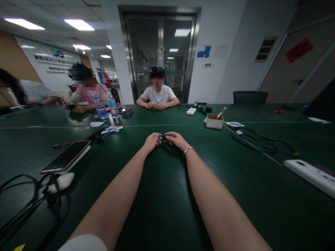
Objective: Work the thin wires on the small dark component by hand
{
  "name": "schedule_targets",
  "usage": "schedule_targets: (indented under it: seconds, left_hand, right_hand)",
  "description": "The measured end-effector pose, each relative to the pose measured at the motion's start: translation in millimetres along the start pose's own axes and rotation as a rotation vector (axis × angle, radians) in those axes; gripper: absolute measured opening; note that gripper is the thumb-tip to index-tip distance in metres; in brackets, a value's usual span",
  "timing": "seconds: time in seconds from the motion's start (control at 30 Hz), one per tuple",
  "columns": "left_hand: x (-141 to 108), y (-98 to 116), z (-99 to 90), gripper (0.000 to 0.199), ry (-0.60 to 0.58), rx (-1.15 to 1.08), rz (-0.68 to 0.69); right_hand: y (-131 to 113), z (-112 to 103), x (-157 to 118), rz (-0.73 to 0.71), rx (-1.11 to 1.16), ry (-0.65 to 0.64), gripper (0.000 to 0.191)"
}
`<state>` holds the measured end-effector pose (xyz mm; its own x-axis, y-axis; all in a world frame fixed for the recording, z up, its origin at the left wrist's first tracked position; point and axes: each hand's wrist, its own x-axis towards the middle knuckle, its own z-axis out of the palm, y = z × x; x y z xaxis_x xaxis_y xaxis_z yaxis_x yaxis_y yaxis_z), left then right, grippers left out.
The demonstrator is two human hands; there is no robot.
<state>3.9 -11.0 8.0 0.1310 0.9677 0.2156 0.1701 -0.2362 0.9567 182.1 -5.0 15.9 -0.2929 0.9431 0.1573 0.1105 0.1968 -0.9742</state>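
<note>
Between my two hands is a small black object with a silvery end (162, 137), too small to name by kind. The fingers of my left hand (153, 142) pinch its silvery end. On the black end, my right hand (178, 140) closes thumb and fingers; a silver bangle circles that wrist. Both hands are just above or resting on the dark green table (167, 188), and I cannot tell which. The fingers hide part of the object.
Left lie a phone (66, 156) on a white thing, a white mouse-like object (61, 182), black cables and paper scraps. Bottles (101, 109) stand farther back. Right are a small box (215, 121), cables and a white power strip (311, 176). Several people sit across the table.
</note>
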Motion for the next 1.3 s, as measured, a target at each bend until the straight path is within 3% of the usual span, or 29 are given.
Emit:
schedule_targets:
  seconds: [0.77,0.83,0.93,1.0,1.07,1.13,1.3]
  left_hand:
    - [-5,3,1.4,0.029,-0.047,0.117,0.065]
    - [-7,5,0.9,0.025,-0.042,0.191,0.069]
    - [-11,8,2.6,0.020,0.010,0.359,0.125]
    - [-13,9,6.6,0.016,0.030,0.476,0.204]
    - [-15,9,11.3,0.013,0.038,0.546,0.248]
    - [-15,9,14.0,0.015,0.054,0.540,0.250]
    - [-8,4,12.0,0.020,0.028,0.478,0.269]
  right_hand:
    - [5,0,3,-0.006,-0.044,-0.013,0.021]
    - [4,0,3,0.001,-0.104,0.039,0.030]
    - [-4,2,2,-0.036,-0.286,0.234,0.044]
    - [-14,10,1,-0.196,-0.493,0.269,0.043]
    - [-24,24,0,-0.268,-0.619,0.163,0.039]
    - [-33,40,-1,-0.261,-0.713,0.007,0.039]
    - [-42,75,-15,-0.257,-0.890,-0.038,0.059]
